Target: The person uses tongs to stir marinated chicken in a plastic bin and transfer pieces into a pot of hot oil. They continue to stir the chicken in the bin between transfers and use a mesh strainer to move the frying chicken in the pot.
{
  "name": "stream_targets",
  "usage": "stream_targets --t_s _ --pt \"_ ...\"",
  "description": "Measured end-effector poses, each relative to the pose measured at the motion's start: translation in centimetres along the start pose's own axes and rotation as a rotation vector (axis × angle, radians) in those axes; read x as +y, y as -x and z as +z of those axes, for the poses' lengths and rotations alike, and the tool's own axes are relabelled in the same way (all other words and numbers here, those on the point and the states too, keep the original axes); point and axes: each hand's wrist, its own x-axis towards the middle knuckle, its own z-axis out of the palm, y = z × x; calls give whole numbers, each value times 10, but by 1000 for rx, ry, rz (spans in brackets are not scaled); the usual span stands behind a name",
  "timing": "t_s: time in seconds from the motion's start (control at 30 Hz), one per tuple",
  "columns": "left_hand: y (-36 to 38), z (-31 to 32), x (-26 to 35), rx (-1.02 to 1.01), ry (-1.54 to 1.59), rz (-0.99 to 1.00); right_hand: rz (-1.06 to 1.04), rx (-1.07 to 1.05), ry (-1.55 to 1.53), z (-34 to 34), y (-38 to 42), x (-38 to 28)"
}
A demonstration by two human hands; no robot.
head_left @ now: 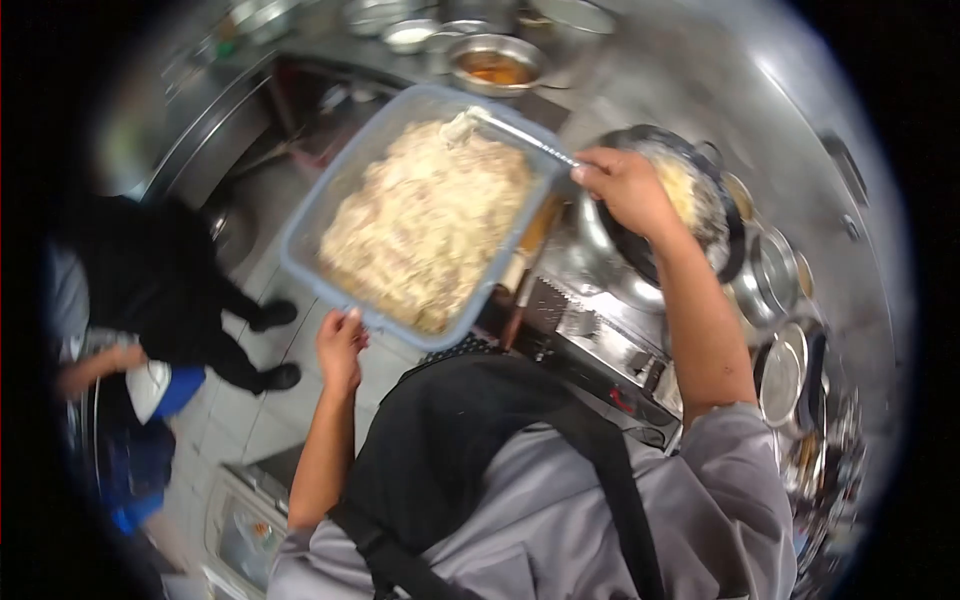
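My left hand (342, 345) grips the near left rim of a clear plastic tub (296, 240). Pale, battered-looking food (430, 215) fills much of the tub. Between the fingers and thumb of my right hand (622, 185) is the handle of metal tongs (530, 138), whose far end touches the food near the tub's far edge. Just beyond my right hand, a dark wok (735, 250) holds bubbling liquid and yellow pieces (677, 190); my right forearm passes over its near side.
A metal bowl of orange liquid (497, 68) stands beyond the tub. Pots and pans (785, 375) line the right side. Another person in dark clothes (150, 280) stands at the left on the tiled floor. A sink (240, 530) is at the lower left.
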Motion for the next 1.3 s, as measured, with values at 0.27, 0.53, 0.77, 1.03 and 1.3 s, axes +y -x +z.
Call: stream_targets --t_s 0.27,0.53,0.77,1.03,1.3 --pt "-1 1 -3 20 78 -14 273 329 586 -197 82 60" --pt "1 5 -3 38 103 -11 512 196 841 -247 86 246" --pt "8 15 4 71 56 -23 441 433 839 -236 32 303" --pt "13 17 4 139 -25 17 31 254 369 -138 -43 67" --pt "10 14 11 83 -7 -10 -305 -362 583 126 -68 -42"
